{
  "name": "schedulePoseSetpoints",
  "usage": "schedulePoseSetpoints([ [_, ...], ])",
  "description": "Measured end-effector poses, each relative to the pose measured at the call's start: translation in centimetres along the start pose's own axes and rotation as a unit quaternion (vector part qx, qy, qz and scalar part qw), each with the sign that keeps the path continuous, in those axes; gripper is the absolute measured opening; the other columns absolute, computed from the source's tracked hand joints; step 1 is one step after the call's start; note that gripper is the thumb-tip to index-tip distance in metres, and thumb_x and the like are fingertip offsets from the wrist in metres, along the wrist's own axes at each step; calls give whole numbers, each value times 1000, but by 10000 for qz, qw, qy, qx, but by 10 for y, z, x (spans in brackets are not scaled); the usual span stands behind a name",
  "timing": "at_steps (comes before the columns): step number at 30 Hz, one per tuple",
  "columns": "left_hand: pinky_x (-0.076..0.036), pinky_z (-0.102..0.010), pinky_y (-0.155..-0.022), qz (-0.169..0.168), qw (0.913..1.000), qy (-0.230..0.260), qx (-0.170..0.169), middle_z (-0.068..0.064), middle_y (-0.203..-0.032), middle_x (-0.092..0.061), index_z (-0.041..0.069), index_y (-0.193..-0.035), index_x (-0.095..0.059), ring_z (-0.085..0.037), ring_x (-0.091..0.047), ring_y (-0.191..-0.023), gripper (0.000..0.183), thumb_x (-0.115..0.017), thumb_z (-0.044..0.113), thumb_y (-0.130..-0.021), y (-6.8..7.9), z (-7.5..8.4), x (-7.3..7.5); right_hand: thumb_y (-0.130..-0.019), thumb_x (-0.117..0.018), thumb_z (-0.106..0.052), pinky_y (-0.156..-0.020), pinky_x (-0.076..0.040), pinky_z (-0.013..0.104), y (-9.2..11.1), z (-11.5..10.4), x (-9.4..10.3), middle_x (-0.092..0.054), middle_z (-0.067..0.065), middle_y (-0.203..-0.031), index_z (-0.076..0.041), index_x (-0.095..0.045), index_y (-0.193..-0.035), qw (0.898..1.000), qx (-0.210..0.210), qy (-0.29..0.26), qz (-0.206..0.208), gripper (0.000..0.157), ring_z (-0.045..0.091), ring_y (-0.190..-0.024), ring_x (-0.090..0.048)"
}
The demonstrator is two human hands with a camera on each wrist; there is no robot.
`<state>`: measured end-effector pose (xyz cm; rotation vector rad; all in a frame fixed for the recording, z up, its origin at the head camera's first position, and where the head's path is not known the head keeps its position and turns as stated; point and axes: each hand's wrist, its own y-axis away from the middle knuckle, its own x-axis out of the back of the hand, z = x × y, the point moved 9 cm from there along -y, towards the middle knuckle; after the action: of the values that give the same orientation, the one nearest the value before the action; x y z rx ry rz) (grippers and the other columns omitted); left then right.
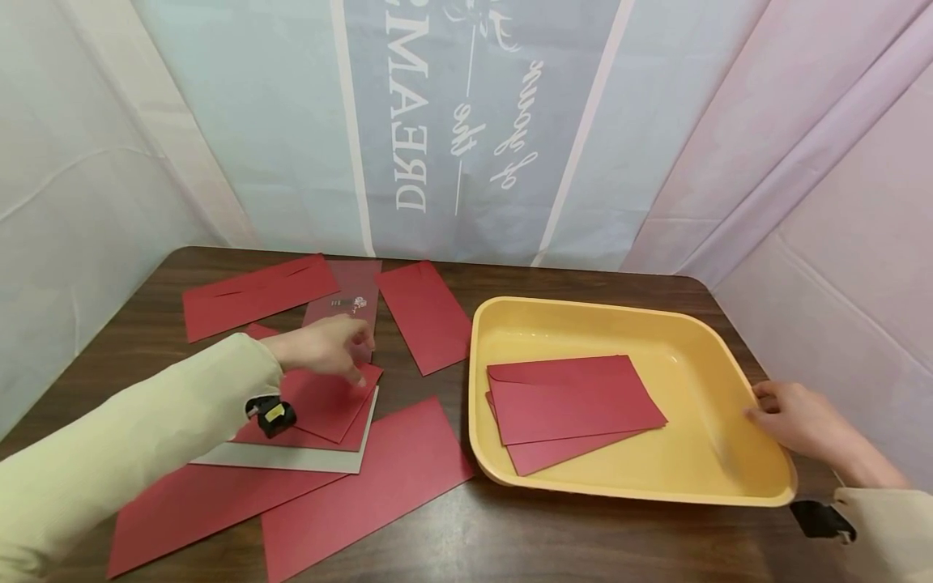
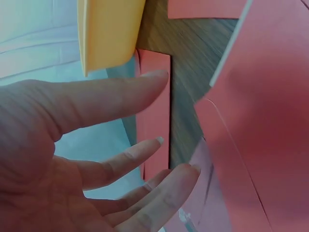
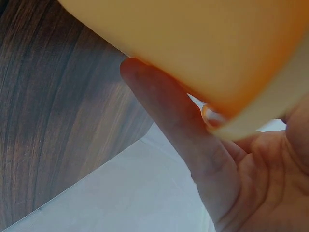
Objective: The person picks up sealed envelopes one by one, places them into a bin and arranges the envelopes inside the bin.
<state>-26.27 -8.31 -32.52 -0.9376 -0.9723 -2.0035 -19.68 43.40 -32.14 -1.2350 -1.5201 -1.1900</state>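
Observation:
My left hand point(image 1: 328, 348) is over a pile of red envelopes point(image 1: 338, 409) on the left of the table, thumb and fingers spread apart with nothing between them. In the left wrist view, the fingers point(image 2: 145, 99) stand above the envelopes point(image 2: 260, 121). At the right, my right hand point(image 1: 805, 421) grips the rim of a yellow tray point(image 1: 700, 486). The right wrist view has a finger point(image 3: 164, 106) along the outer wall of the tray point(image 3: 203, 38). Two red envelopes point(image 1: 576, 401) lie overlapping inside the tray, toward its left side.
More red envelopes lie about: one at the back left point(image 1: 258, 295), one beside the tray point(image 1: 426, 316), and one at the front point(image 1: 364, 494). A translucent pinkish envelope point(image 1: 353, 283) lies behind the left hand. Fabric curtains point(image 1: 291, 121) hang around the wooden table point(image 1: 539, 534).

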Motion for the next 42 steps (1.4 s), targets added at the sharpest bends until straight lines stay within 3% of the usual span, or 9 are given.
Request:
schedulePoseSetpoints([
  [8, -47, -48, -87, 167, 9997, -150, 24, -25, -116, -54, -5, -115, -57, -35, -53, -104, 51, -80, 11, -73, 4, -9, 0, -88, -62, -9, -69, -51, 50, -1, 0, 1, -67, 31, -89, 24, -53, -107, 10000, 25, 15, 25, 38, 42, -79, -66],
  [19, -46, -51, -88, 167, 9989, -100, 431, -27, -124, -42, -4, -129, -50, -36, -49, -107, 70, -83, 17, -72, 11, -21, -1, -88, -62, -10, -70, -50, 52, 0, 1, 0, -67, 30, -89, 24, -53, -107, 10000, -6, 68, 54, 40, 42, -79, -65],
  [27, -41, -59, -93, 217, 9983, -146, 517, -34, -131, -30, -7, -134, -44, -51, -31, -124, 78, -83, 13, -70, 15, -44, 3, -88, -62, -9, -70, -51, 51, 0, 0, 1, -67, 31, -89, 24, -53, -108, 10000, -8, 25, 21, 40, 41, -79, -65],
  [34, -37, -63, -95, 165, 9969, -214, 734, -37, -133, -25, -12, -139, -34, -54, -26, -125, 88, -84, 14, -70, 21, -63, 9, -88, -62, -9, -70, -51, 51, 0, -1, 2, -67, 31, -89, 24, -53, -107, 10000, 0, 27, 32, 40, 42, -80, -66],
  [42, -40, -63, -89, 288, 9930, -437, 1059, -39, -122, -29, -18, -134, -31, -54, -31, -114, 94, -86, 19, -67, 28, -90, 22, -87, -62, -9, -69, -52, 50, 0, 0, 1, -66, 33, -89, 25, -53, -106, 10000, -25, 6, 14, 40, 41, -79, -66],
])
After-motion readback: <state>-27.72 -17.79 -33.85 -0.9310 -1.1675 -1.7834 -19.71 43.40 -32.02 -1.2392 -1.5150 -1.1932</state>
